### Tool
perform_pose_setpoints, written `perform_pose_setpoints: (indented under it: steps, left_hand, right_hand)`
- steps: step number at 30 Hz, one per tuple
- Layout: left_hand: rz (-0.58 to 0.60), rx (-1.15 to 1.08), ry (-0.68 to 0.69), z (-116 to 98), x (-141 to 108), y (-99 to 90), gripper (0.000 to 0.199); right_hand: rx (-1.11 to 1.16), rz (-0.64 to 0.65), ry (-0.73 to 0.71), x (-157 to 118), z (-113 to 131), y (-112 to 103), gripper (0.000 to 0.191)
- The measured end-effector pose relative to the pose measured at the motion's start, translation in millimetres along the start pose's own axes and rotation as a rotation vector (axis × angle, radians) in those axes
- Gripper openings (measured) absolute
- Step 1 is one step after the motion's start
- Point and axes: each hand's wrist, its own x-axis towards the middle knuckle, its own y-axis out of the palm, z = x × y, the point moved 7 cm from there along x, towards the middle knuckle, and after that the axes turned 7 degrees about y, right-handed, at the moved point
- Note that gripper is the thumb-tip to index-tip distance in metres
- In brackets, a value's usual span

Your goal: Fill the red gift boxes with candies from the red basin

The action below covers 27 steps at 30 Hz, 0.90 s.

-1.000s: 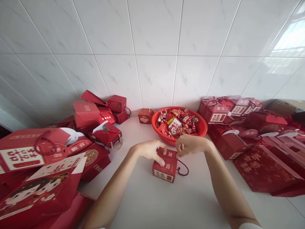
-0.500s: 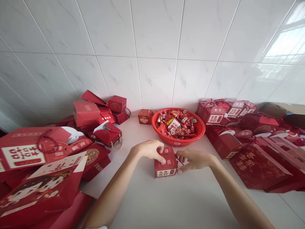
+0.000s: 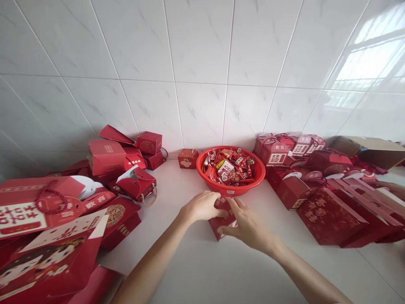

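Observation:
A small red gift box (image 3: 216, 227) with pale lettering stands on the white counter, turned at an angle. My left hand (image 3: 204, 206) grips its far left side, thumb along the top. Over its right side my right hand (image 3: 248, 223) is closed, with fingers on the top and the thumb at the near edge. The hands cover much of the lid and the right face. Just behind them is a red plastic basin (image 3: 230, 191) filled with wrapped sweets (image 3: 227, 169).
Red gift boxes (image 3: 107, 156) and a bag with cartoon figures (image 3: 47, 261) crowd the left. More red boxes (image 3: 278, 154) and bags (image 3: 329, 217) line the right. A small box (image 3: 187, 158) sits by the tiled wall. Another person's hand (image 3: 392, 189) reaches in at right.
The box has been turned on the counter. My right hand has moved left from beside it onto its right side. The view has shifted a little, and another person's hand now shows at the right.

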Motion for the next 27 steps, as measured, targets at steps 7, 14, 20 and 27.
perform_pose_setpoints:
  steps: [7, 14, 20, 27]
  left_hand:
    - [-0.096, -0.045, 0.077, -17, 3, 13.0, 0.026]
    - [-0.064, -0.235, 0.233, -22, 12, 17.2, 0.033]
    - [0.078, -0.755, 0.312, -19, 23, 18.0, 0.052]
    - [0.129, -0.855, 0.272, -6, 57, 75.9, 0.062]
  right_hand:
    - [-0.087, -0.035, 0.158, -10, -5, 5, 0.075]
    - [-0.092, -0.187, 0.201, -14, -20, -2, 0.064]
    - [0.239, -0.071, 0.066, -29, -45, -62, 0.056]
    - [0.158, -0.689, 0.179, -57, -80, -251, 0.061]
